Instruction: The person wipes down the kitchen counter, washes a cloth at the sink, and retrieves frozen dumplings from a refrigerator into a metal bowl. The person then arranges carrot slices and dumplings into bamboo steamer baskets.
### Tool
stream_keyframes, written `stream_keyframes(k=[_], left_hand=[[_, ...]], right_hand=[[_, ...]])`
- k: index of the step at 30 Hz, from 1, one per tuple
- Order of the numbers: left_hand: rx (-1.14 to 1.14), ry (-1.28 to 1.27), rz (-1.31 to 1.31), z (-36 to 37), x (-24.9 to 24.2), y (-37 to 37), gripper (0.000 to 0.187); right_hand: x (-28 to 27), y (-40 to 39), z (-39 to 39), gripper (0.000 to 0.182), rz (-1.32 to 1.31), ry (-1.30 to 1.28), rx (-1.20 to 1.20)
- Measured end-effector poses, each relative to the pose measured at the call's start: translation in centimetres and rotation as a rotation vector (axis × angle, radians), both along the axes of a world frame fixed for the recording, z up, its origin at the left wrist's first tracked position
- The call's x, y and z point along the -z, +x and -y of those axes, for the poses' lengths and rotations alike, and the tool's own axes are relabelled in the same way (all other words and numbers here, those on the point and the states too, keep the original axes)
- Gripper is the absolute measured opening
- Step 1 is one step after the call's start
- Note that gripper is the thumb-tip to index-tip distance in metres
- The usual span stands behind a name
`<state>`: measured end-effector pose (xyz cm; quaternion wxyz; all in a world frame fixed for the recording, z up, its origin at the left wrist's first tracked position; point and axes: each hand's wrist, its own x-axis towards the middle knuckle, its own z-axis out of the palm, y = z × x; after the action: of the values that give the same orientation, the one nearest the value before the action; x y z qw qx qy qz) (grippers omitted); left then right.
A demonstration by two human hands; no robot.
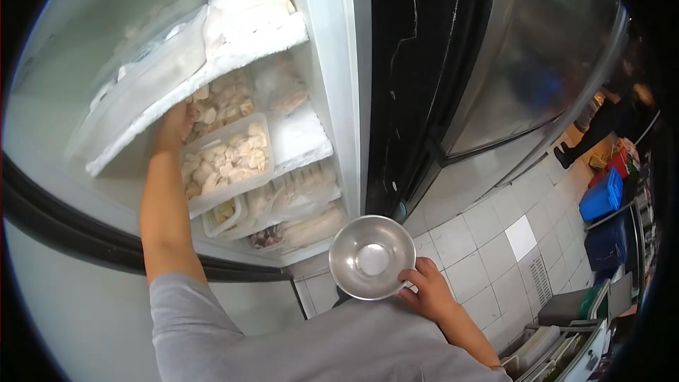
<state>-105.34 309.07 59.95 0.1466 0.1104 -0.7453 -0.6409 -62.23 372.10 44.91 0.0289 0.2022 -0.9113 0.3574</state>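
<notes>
My right hand (426, 288) grips the rim of a round metal bowl (372, 257), which has nothing in it. My left arm reaches into an open freezer, and my left hand (185, 122) is on its middle shelf, at the pale food pieces (225, 102) behind a clear plastic container (262, 143). Its fingers are partly hidden, so whether they hold a piece is unclear. The container holds more pale chunks (225, 163) and sits at the shelf's front, just beside my left wrist.
Frost coats the upper shelf (254, 35) above my left hand. Bagged food (304, 191) and a small tub (225, 216) lie lower down. A steel door (523, 49) stands to the right. Farther off are a person's leg (590, 134), a blue bin (601, 196) and crates.
</notes>
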Motion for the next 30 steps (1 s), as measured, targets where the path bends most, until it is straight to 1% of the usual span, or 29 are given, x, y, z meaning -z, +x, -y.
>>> stream_keyframes(k=[1, 3, 4, 5, 6, 7, 9, 10, 11, 12, 13, 14, 15, 16, 18, 19, 20, 22, 24, 26, 28, 30], left_hand=[[-0.008, -0.005, 0.005, -1.3, -0.8, 2.2, 0.064], [0.575, 0.376, 0.142, -6.7, -4.7, 9.2, 0.061], [0.637, 0.325, 0.096, -11.2, -6.5, 13.5, 0.063], [0.699, 0.276, 0.054, -15.7, -7.3, 17.4, 0.066], [0.741, 0.193, -0.002, -18.7, -6.8, 19.8, 0.071], [0.782, 0.114, -0.053, -21.3, -6.0, 21.8, 0.075], [0.952, 0.001, -0.050, -25.2, -3.5, 24.8, 0.079], [1.040, -0.054, 0.014, -27.5, -2.9, 26.4, 0.080], [1.085, 0.022, 0.121, -29.6, -1.4, 27.7, 0.076], [1.128, -0.048, 0.119, -30.9, 0.3, 28.4, 0.075], [1.126, -0.249, 0.063, -31.9, 0.9, 29.0, 0.075], [1.116, -0.453, 0.005, -32.4, 1.3, 29.5, 0.075], [1.099, -0.533, -0.059, -32.3, 2.0, 29.9, 0.074], [1.093, -0.531, -0.055, -32.1, 1.8, 30.1, 0.074], [0.935, -0.751, -0.088, -31.1, 0.7, 30.5, 0.068], [0.900, -0.652, -0.078, -30.6, 0.1, 30.3, 0.060], [0.897, -0.650, -0.074, -29.8, -0.6, 30.0, 0.060], [0.677, -0.696, -0.083, -27.3, -2.4, 28.4, 0.050], [0.368, -0.783, -0.207, -23.8, -4.7, 24.6, 0.038], [-0.003, -0.919, -0.264, -18.8, -5.3, 18.0, 0.041], [-0.255, -1.197, -0.215, -12.6, -3.0, 10.6, 0.058], [-0.085, -1.187, -0.113, -5.5, 4.6, 3.5, 0.072]], right_hand=[[-0.7, 0.0, -0.1, 0.037, 0.005, -0.005, -0.008], [-2.1, -0.8, 0.4, 0.037, -0.002, -0.062, -0.057], [-2.5, -1.3, 0.6, 0.037, -0.001, -0.067, -0.057], [-2.8, -1.7, 0.9, 0.038, -0.038, -0.079, -0.079], [-3.0, -2.1, 1.3, 0.038, -0.069, -0.090, -0.098], [-3.4, -2.6, 1.7, 0.038, -0.049, -0.092, -0.094], [-4.1, -3.6, 2.7, 0.039, -0.141, -0.122, -0.122], [-4.2, -3.9, 3.0, 0.039, -0.114, -0.121, -0.120], [-4.3, -4.2, 3.4, 0.039, -0.157, -0.131, -0.115], [-4.3, -4.2, 3.5, 0.039, -0.206, -0.140, -0.113], [-4.2, -4.1, 3.7, 0.039, -0.195, -0.137, -0.115], [-4.0, -4.1, 3.8, 0.039, -0.251, -0.135, -0.092], [-3.8, -4.1, 3.9, 0.038, -0.310, -0.134, -0.072], [-3.3, -4.1, 3.8, 0.038, -0.307, -0.134, -0.078], [-1.6, -4.0, 3.6, 0.039, -0.206, -0.178, -0.053], [-1.2, -3.9, 3.7, 0.039, -0.201, -0.179, -0.057], [-1.0, -3.8, 3.7, 0.039, -0.211, -0.183, -0.046], [-0.7, -3.9, 3.7, 0.040, -0.227, -0.186, -0.034], [-0.6, -4.0, 3.7, 0.042, -0.274, -0.179, -0.039], [-0.9, -3.8, 3.7, 0.042, -0.298, -0.174, -0.031], [-1.0, -3.7, 3.9, 0.042, -0.327, -0.172, -0.025], [-0.6, -3.7, 4.1, 0.041, -0.321, -0.196, -0.020]])
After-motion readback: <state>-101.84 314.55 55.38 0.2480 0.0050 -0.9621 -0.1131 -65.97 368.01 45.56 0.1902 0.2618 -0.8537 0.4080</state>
